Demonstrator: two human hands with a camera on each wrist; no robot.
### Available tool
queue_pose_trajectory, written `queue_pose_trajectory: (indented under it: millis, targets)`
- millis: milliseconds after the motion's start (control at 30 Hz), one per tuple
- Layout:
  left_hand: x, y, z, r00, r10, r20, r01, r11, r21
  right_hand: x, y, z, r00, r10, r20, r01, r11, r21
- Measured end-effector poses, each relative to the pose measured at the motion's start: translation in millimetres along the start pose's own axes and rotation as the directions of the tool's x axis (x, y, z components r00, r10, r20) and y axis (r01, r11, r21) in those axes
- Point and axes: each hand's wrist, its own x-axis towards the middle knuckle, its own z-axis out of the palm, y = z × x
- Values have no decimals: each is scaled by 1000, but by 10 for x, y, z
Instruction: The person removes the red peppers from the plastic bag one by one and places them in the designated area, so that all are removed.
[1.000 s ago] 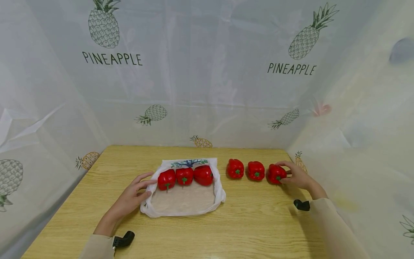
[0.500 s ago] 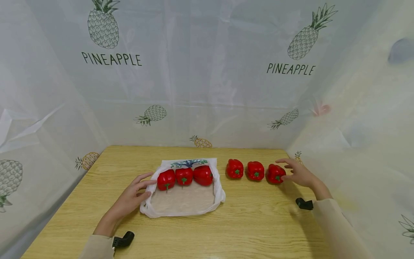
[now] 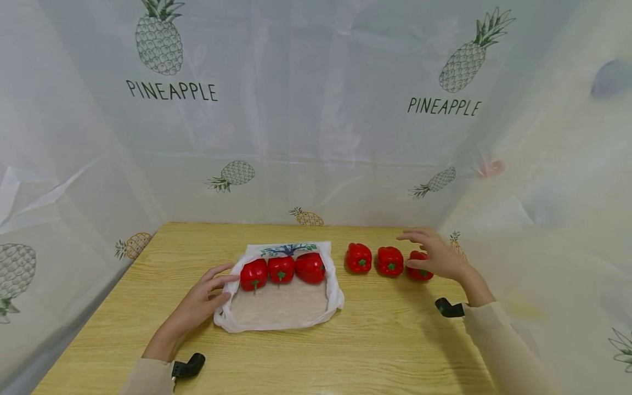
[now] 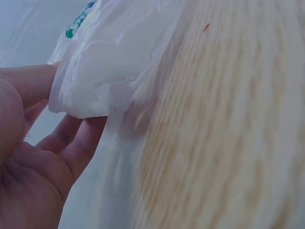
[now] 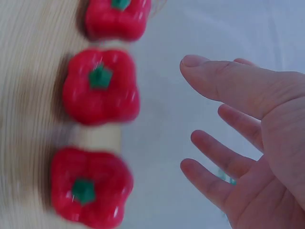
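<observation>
In the head view, a white plastic bag (image 3: pixel 278 323) with a blue-green tree print lies open-mouthed on the table. Three red bell peppers (image 3: pixel 281 269) lie in a row along its far side. My left hand (image 3: pixel 199 299) rests against the bag's left rim, fingers loosely extended; in the left wrist view the fingertips are partly hidden by the plastic. To the bag's right stands a row of red bell peppers: one nearest the bag (image 3: pixel 358 258), a middle one (image 3: pixel 390 261) and a rightmost one (image 3: pixel 419 271). My right hand (image 3: pixel 439 255) hovers over the rightmost pepper, fingers spread, holding nothing, partly covering it.
A wood-grain table (image 3: pixel 316 362) bears everything. Pineapple-printed white sheeting (image 3: pixel 306 126) hangs behind and at both sides, close to the right forearm. Black wrist mounts (image 3: pixel 188 366) sit beneath both cuffs.
The right hand has let go of the rightmost pepper, drawn back slightly, then risen and shifted left above it. The left hand, bag and peppers stay in place.
</observation>
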Motion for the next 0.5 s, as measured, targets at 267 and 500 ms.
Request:
queue_pose_trajectory:
  millis: [267, 500]
  targets:
    - [7, 9, 2, 1000, 3, -2, -3, 1000, 9, 219, -335, 252, 997, -74, 2, 74, 997, 5]
    - [6, 1, 3, 1000, 13, 1, -13, 1000, 3, 400, -598, 485, 996, -80, 42, 76, 992, 102]
